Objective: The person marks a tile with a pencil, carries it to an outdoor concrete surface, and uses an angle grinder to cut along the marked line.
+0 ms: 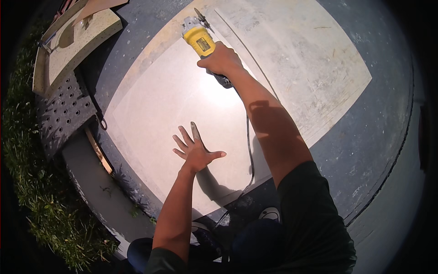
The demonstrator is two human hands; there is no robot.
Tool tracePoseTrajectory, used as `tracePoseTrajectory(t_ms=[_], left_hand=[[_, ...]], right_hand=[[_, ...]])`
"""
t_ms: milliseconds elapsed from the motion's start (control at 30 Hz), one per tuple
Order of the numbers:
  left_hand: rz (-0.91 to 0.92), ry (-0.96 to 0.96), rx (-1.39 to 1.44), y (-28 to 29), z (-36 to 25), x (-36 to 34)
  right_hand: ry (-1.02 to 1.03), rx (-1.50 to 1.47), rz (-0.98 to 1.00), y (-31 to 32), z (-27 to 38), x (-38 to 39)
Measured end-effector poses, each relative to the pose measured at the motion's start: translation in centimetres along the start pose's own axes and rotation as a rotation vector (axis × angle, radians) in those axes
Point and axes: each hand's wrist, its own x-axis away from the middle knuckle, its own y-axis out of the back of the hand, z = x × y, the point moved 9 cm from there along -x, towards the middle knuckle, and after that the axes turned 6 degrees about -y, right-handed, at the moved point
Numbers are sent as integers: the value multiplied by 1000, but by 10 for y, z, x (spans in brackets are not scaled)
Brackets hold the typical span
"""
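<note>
My right hand (221, 59) grips a yellow and black angle grinder (200, 40) near the upper middle of the head view. Its disc (203, 18) is at the far end, beside a narrow strip (232, 34) along the pale top sheet (141, 109). A black cord (248, 141) runs from the grinder toward my feet. Lower on the sheet is my left hand (195, 153), fingers spread wide and holding nothing; I cannot tell whether it presses on the surface. Beneath the top sheet, a larger stained board (324, 77) shows to the right.
At upper left, a speckled curved slab piece (68, 55) rests by a perforated metal plate (59, 109). A wooden batten (98, 150) lies below them, beside a concrete edge and grass (54, 210). My shoes (269, 214) stand at the boards' near edge on grey concrete (360, 169).
</note>
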Motion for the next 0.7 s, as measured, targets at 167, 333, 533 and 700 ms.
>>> tracePoseTrajectory(t_ms=[167,333,533,700], left_hand=[[-8,0,7,-1,2,3],[-9,-2,10,-2,0,2],[-13,-3,0,-2,0,2],[-23,-6,-16,-5,5,-2]], right_hand=[[-34,22,19,0,-3,9],[-40,7,35,3,-6,14],[-35,5,26,2,-8,12],[-38,13,13,3,-6,9]])
